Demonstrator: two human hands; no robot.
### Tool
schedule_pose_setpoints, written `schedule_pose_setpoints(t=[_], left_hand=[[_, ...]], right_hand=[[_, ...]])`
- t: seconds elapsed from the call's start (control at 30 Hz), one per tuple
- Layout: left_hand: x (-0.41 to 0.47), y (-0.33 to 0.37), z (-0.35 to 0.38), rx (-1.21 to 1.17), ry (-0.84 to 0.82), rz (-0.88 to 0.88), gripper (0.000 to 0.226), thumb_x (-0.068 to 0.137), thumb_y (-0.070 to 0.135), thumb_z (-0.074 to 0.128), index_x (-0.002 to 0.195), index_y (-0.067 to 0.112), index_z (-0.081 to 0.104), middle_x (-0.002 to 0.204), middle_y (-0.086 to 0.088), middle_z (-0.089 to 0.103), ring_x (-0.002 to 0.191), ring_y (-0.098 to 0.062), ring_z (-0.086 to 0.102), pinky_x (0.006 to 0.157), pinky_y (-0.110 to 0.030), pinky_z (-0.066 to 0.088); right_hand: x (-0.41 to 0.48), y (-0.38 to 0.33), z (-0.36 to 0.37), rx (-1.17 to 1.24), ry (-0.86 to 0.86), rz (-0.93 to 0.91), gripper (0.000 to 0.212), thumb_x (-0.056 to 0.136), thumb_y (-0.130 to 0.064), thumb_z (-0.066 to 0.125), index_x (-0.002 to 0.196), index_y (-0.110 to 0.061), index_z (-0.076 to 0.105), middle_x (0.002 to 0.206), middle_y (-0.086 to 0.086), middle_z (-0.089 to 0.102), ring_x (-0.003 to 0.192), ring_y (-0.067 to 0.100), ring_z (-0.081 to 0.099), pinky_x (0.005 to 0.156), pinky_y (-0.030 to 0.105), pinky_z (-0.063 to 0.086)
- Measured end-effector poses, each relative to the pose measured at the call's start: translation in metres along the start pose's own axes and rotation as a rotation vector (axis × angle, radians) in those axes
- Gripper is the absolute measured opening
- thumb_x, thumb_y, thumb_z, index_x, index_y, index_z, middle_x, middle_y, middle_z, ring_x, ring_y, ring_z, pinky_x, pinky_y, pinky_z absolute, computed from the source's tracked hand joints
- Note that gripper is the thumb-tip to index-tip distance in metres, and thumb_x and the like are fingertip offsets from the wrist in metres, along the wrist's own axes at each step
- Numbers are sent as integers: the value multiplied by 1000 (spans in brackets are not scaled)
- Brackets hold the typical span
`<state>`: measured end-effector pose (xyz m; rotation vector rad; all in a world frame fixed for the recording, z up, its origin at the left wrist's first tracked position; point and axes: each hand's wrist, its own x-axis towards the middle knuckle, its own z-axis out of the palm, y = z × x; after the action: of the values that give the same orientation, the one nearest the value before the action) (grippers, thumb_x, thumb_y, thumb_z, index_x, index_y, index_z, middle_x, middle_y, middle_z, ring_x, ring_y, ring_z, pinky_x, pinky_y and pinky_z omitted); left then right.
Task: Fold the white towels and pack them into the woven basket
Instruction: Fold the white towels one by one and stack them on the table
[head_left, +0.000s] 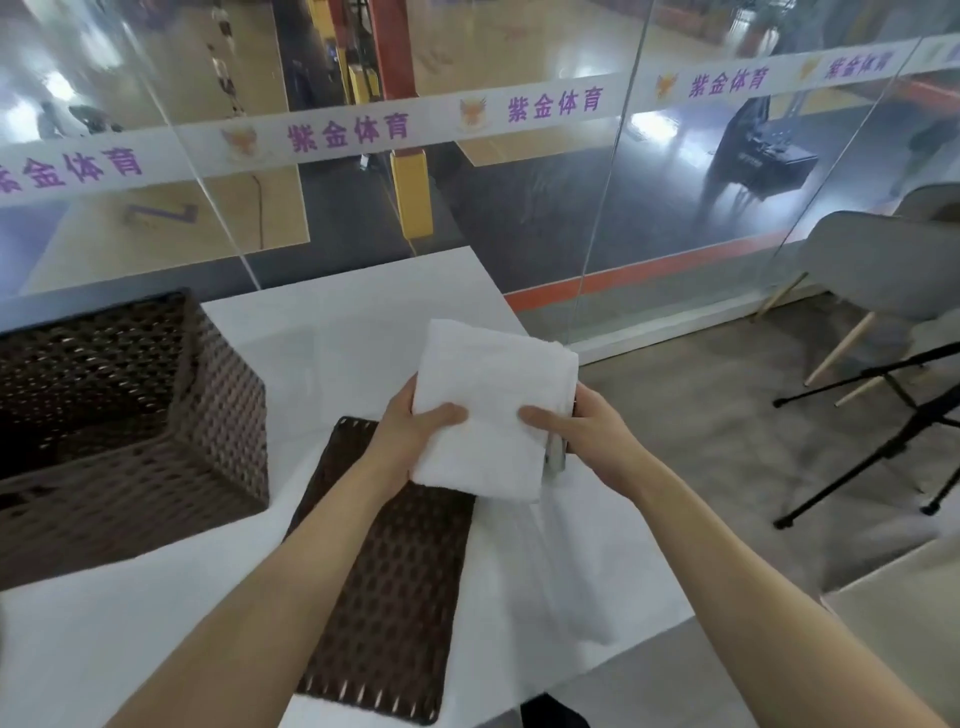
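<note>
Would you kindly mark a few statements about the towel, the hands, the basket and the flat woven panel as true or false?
1. Both hands hold the folded white towel. True: the left hand and the right hand grip its opposite sides.
2. The towel already lies inside the woven basket. False: it is held up in the air, right of the basket.
3. A flat woven panel lies on the white table under the forearms. True.
4. The basket stands to the person's right. False: it stands on the left.
5. A grey chair stands beyond the table on the right. True.
</note>
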<state>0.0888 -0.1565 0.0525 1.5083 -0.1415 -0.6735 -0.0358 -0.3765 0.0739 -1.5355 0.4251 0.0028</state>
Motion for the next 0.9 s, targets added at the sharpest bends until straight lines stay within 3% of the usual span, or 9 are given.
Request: schedule_pose_setpoints(t=[0.1,0.2,0.37,0.53,0.63,0.7,0.8,0.87,0.9], left_hand=[[56,3,31,88,76,-26,61,85,32,91,140,26,65,129,3,77,117,-23,74,100,-47,62],[114,-2,57,216,58,-111,70,79,48,92,138,22,64,131,4,75,115,-18,74,102,-44,61],[170,-24,77,306,16,-240,76,72,46,98,134,21,62,128,7,74,115,-17,73,101,-43,62],[194,-52,79,346,21,-361,95,59,61,98,134,19,59,133,0,71,113,-22,75,84,-50,68],[194,-62,84,475,1,-436,88,75,47,95,141,13,48,138,-7,64,116,-27,71,87,-52,67],[191,-68,86,825,59,-285,102,81,48,91,157,17,30,149,-8,53,129,-28,61,100,-49,60],[186,-68,90,1334,98,100,120,83,56,83,170,33,5,177,-7,8,162,-28,18,119,-49,43],[193,-70,89,1502,-32,182,105,92,59,72,172,32,10,181,-3,-6,168,-25,-1,128,-50,34],[197,-70,87,1523,-92,153,98,95,61,66,172,31,13,182,-2,-8,168,-23,-5,129,-50,32]], right_hand=[[55,1,-34,-90,147,8,49,90,-38,82,135,-36,63,124,-16,76,116,13,72,103,47,58],[115,15,-66,-193,222,78,58,89,-50,73,141,-35,54,127,-13,70,118,19,68,101,49,57],[190,55,-105,-497,193,195,51,105,-53,52,144,-20,49,127,-1,65,119,30,63,103,50,51],[234,83,-121,-513,153,241,49,107,-43,57,141,-9,48,127,8,65,108,29,60,91,42,49],[237,109,-123,-592,56,304,57,105,-31,59,154,-17,34,136,14,61,102,32,59,89,43,51],[233,123,-120,-671,97,193,69,103,-29,62,161,-23,25,149,14,51,113,37,60,92,46,51],[224,137,-116,-1000,238,-285,76,102,-36,64,166,-18,28,167,13,34,154,36,36,121,50,39],[224,144,-114,-1185,75,-472,70,107,-42,53,167,-16,30,174,10,28,164,30,19,130,54,25],[224,148,-113,-1224,-34,-450,67,110,-45,46,168,-17,29,176,8,25,165,27,15,130,56,24]])
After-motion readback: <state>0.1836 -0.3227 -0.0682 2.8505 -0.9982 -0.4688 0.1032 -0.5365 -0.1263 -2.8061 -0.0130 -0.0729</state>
